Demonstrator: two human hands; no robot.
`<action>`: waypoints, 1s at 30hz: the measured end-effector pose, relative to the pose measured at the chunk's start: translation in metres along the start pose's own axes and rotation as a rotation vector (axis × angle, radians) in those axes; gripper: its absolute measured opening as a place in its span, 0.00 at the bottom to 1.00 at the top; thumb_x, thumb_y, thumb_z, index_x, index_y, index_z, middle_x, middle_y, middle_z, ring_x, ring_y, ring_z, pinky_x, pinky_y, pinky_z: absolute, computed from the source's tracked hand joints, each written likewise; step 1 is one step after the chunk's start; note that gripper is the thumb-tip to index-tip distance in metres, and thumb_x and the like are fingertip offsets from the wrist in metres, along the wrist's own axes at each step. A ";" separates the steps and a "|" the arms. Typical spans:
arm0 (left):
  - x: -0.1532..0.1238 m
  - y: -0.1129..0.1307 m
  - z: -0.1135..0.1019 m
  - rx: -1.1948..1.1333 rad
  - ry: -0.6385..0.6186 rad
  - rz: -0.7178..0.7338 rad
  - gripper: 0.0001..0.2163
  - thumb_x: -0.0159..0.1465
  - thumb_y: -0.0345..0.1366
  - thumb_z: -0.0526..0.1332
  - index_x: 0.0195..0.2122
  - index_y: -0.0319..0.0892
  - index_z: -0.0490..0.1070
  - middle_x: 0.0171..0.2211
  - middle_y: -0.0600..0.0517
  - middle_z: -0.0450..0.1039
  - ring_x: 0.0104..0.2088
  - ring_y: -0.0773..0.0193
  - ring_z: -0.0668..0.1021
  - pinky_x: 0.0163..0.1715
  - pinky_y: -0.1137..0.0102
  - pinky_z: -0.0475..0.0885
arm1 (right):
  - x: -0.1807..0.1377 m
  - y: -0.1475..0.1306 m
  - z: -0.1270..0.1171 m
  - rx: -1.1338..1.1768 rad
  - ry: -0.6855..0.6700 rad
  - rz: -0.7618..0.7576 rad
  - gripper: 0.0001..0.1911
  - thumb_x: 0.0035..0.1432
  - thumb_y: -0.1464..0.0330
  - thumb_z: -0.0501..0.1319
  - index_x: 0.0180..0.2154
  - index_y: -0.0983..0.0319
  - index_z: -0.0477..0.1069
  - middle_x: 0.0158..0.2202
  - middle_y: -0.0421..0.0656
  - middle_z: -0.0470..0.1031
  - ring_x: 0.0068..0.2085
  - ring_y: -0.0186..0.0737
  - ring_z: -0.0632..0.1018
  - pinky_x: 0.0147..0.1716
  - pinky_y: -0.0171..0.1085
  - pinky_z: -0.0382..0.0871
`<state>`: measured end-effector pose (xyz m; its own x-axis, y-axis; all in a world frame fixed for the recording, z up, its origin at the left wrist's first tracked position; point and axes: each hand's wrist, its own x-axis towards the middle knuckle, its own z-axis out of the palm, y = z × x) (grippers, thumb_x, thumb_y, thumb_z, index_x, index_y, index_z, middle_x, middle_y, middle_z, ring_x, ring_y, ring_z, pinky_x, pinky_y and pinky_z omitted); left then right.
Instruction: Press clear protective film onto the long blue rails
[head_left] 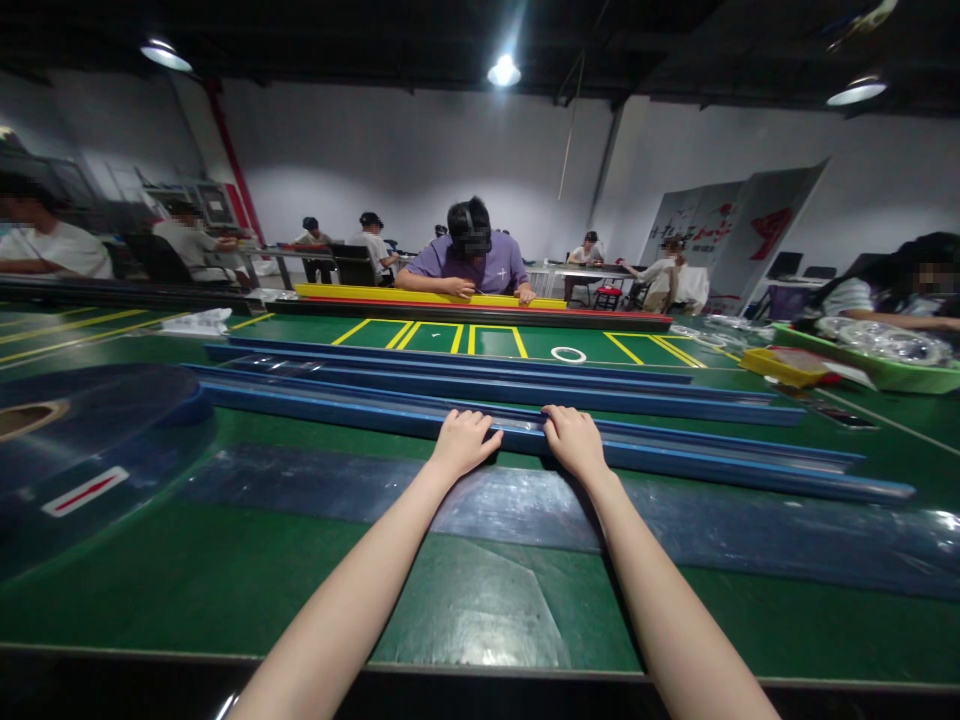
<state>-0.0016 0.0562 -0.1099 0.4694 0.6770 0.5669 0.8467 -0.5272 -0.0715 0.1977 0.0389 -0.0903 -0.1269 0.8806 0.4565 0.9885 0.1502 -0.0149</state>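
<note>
A long blue channel (pixel 697 455) runs across the green table in front of me, its open trough facing up. My left hand (pixel 463 442) is curled over it near its middle, thumb on the near wall. A short way to the right, my right hand (pixel 574 440) grips the same channel with its fingers bent over into the trough. Just behind lies another blue channel (pixel 570 385), apart from both hands. Nearer to me, a wide strip of clear film (pixel 517 500) lies flat beneath my wrists.
A large roll of clear film (pixel 135 410) lies at left. Across the table (pixel 300 590), a person (pixel 469 250) handles a yellow bar (pixel 510 299). A white ring (pixel 568 355), a yellow tray (pixel 780 367) and a green tray (pixel 877 372) lie farther off. Other people sit behind.
</note>
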 end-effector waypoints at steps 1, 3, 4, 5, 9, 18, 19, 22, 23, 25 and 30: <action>0.000 0.000 0.000 0.000 0.001 0.000 0.15 0.64 0.43 0.49 0.31 0.41 0.70 0.32 0.48 0.74 0.34 0.60 0.73 0.36 0.65 0.60 | 0.000 0.000 0.000 0.000 0.001 -0.001 0.16 0.59 0.70 0.46 0.43 0.61 0.68 0.40 0.44 0.75 0.43 0.39 0.71 0.40 0.36 0.54; 0.000 0.000 0.000 -0.002 0.001 0.000 0.15 0.64 0.43 0.49 0.31 0.41 0.70 0.32 0.48 0.74 0.34 0.60 0.73 0.36 0.65 0.60 | 0.000 0.000 0.000 0.000 0.006 -0.005 0.16 0.59 0.70 0.46 0.43 0.61 0.68 0.40 0.44 0.75 0.42 0.39 0.72 0.40 0.36 0.55; 0.000 0.000 0.000 -0.003 0.000 0.000 0.15 0.64 0.43 0.49 0.31 0.41 0.70 0.32 0.48 0.74 0.34 0.59 0.73 0.36 0.65 0.60 | 0.000 0.000 0.000 0.001 0.009 -0.006 0.16 0.59 0.70 0.46 0.43 0.61 0.68 0.40 0.43 0.75 0.42 0.39 0.72 0.40 0.36 0.55; 0.000 0.000 0.000 -0.004 -0.002 0.000 0.15 0.64 0.43 0.49 0.30 0.41 0.70 0.32 0.48 0.74 0.34 0.59 0.73 0.36 0.65 0.60 | 0.000 0.000 0.000 0.001 0.009 -0.007 0.16 0.59 0.70 0.46 0.43 0.61 0.68 0.40 0.44 0.75 0.42 0.39 0.72 0.40 0.36 0.55; 0.000 0.000 -0.001 -0.008 -0.007 -0.001 0.15 0.64 0.43 0.49 0.30 0.41 0.70 0.32 0.48 0.74 0.34 0.59 0.73 0.36 0.65 0.60 | 0.000 0.000 0.000 0.008 0.004 -0.003 0.16 0.59 0.70 0.46 0.43 0.61 0.69 0.40 0.44 0.75 0.43 0.39 0.71 0.41 0.36 0.55; 0.000 0.000 -0.001 -0.007 -0.024 -0.002 0.15 0.64 0.43 0.49 0.31 0.41 0.70 0.32 0.48 0.74 0.35 0.58 0.73 0.36 0.64 0.59 | 0.000 0.000 -0.001 0.007 -0.009 0.000 0.16 0.59 0.70 0.46 0.44 0.61 0.69 0.40 0.45 0.75 0.42 0.40 0.71 0.40 0.36 0.55; 0.000 0.000 -0.001 -0.005 -0.025 -0.002 0.15 0.64 0.43 0.49 0.31 0.40 0.70 0.32 0.48 0.74 0.35 0.58 0.73 0.36 0.64 0.59 | 0.000 -0.001 -0.001 0.008 -0.006 -0.001 0.16 0.59 0.70 0.46 0.44 0.61 0.69 0.40 0.45 0.75 0.42 0.40 0.71 0.40 0.36 0.55; 0.000 0.000 0.000 -0.006 -0.018 -0.001 0.15 0.64 0.44 0.49 0.31 0.40 0.70 0.32 0.48 0.74 0.35 0.58 0.73 0.36 0.65 0.59 | 0.000 -0.001 -0.002 0.011 -0.002 0.000 0.16 0.59 0.70 0.46 0.44 0.61 0.69 0.40 0.44 0.75 0.42 0.40 0.71 0.40 0.36 0.55; 0.000 0.000 0.000 -0.007 -0.016 0.000 0.15 0.64 0.44 0.49 0.31 0.40 0.70 0.32 0.48 0.74 0.35 0.58 0.73 0.36 0.64 0.59 | 0.000 -0.001 -0.002 0.011 -0.004 0.001 0.16 0.59 0.70 0.46 0.44 0.61 0.69 0.40 0.44 0.75 0.42 0.40 0.71 0.40 0.36 0.55; 0.000 0.000 0.000 -0.008 -0.009 0.000 0.15 0.64 0.43 0.49 0.31 0.40 0.70 0.32 0.48 0.74 0.35 0.58 0.73 0.36 0.64 0.59 | 0.000 -0.001 -0.002 0.011 -0.011 0.004 0.16 0.59 0.70 0.46 0.43 0.61 0.69 0.40 0.45 0.75 0.42 0.40 0.71 0.40 0.36 0.55; 0.000 0.000 0.000 -0.006 -0.010 0.000 0.15 0.64 0.44 0.49 0.31 0.41 0.70 0.32 0.48 0.74 0.35 0.58 0.73 0.36 0.64 0.59 | 0.001 -0.004 -0.002 -0.019 0.002 -0.005 0.15 0.58 0.71 0.46 0.42 0.62 0.69 0.39 0.45 0.75 0.42 0.40 0.71 0.44 0.38 0.53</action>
<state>-0.0014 0.0559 -0.1103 0.4714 0.6821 0.5591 0.8454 -0.5300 -0.0661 0.1943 0.0380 -0.0878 -0.1315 0.8790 0.4584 0.9893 0.1458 0.0042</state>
